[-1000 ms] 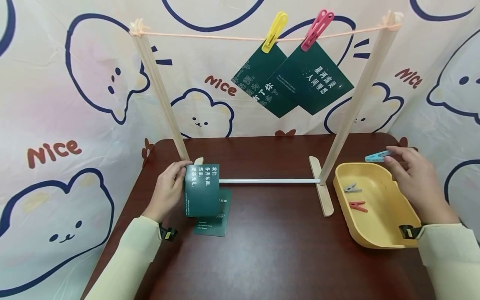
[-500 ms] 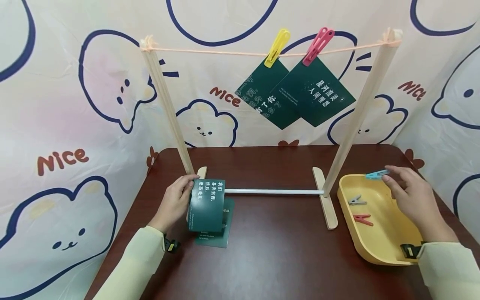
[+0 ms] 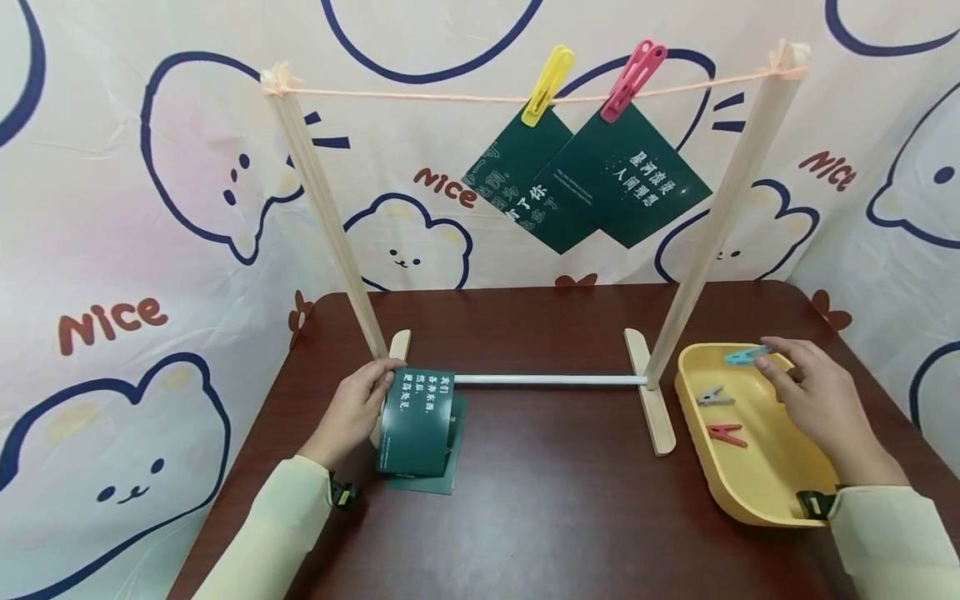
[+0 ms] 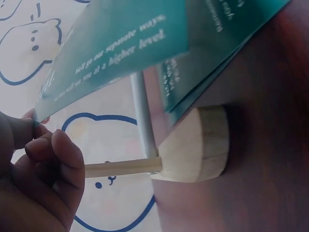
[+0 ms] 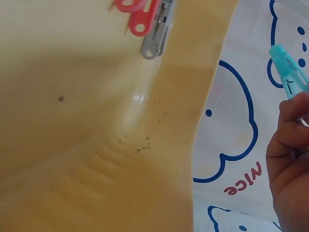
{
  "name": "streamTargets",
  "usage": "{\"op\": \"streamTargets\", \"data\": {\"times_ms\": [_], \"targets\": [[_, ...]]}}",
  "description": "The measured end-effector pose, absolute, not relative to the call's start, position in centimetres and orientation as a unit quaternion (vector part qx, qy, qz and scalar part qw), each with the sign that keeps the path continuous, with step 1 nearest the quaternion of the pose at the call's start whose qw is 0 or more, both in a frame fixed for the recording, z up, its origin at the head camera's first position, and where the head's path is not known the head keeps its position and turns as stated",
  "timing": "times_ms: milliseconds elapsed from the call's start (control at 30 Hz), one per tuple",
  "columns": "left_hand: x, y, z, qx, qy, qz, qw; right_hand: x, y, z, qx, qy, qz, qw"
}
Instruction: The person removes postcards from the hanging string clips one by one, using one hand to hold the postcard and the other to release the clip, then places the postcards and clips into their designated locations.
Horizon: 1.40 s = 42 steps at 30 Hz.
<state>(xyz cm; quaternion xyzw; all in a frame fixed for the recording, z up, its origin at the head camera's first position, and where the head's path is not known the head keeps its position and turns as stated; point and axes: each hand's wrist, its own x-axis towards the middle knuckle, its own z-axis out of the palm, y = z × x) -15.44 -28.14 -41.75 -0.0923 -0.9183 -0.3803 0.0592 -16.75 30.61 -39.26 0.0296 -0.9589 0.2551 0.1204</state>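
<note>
My left hand pinches a dark green card with white writing by its upper left corner. In the left wrist view that card is raised off the table, and green cards lie under it. My right hand holds a light blue clothespin between thumb and fingers, over the far end of the yellow tray. Seen from the right wrist, the clothespin points away from the fingertips. A grey clothespin and a red clothespin lie in the tray.
A wooden frame has a left post, a right post and a white crossbar. A peach string spans the tops. A yellow clothespin and a pink clothespin hang two overlapping green cards there.
The blue clothespin has come lower over the tray with my right hand. The lifted card has tilted slightly and sunk a little in my left hand. The head view has shifted.
</note>
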Motion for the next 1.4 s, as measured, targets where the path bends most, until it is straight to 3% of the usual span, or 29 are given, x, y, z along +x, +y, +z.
{"op": "streamTargets", "data": {"times_ms": [300,633,1000,1400], "targets": [[-15.7,-28.2,-42.5,-0.087,-0.925,-0.368,0.043,-16.8,30.7,-39.5,0.023,-0.959,0.260,0.109],[-15.9,-28.3,-43.4,-0.079,-0.934,-0.347,0.027,-17.3,31.0,-40.6,0.084,-0.967,0.240,0.008],[-16.7,-27.7,-44.0,-0.059,-0.939,-0.339,0.016,-17.7,31.3,-41.1,0.087,-0.966,0.237,-0.054],[-17.5,-27.5,-45.2,-0.068,-0.948,-0.312,0.010,-18.0,31.3,-41.5,0.088,-0.965,0.234,-0.077]]}}
